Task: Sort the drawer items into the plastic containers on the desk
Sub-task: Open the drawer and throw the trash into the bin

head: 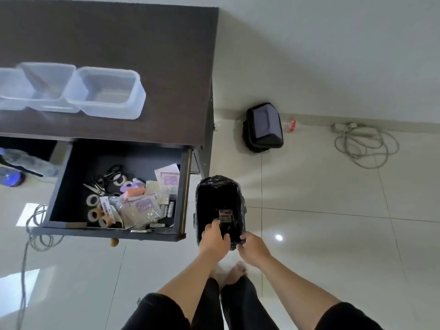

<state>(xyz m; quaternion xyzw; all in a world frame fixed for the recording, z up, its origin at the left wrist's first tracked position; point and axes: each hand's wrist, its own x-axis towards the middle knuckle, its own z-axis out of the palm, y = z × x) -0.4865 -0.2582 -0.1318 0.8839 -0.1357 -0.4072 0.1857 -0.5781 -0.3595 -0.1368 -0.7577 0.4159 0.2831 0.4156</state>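
Three clear plastic containers (107, 91) stand in a row on the dark desk (142, 44). Below it the drawer (107, 231) is pulled open and holds scissors (112, 176), tape rolls (94, 206), batteries (171, 207) and plastic packets (140, 208). A black bin (219, 186) lined with a black bag stands on the floor right of the drawer, with a small red and white item (225, 213) inside. My left hand (214, 239) grips the bin's near rim, fingers curled over it. My right hand (252, 248) pinches the bag's edge at the near right corner.
A black case (263, 127) and a plastic bottle (289, 125) lie on the tiled floor by the wall. A power strip with a coiled cable (364, 146) lies further right. Another cable (35, 225) loops on the floor left of the drawer. My bare feet (235, 272) are just behind the bin.
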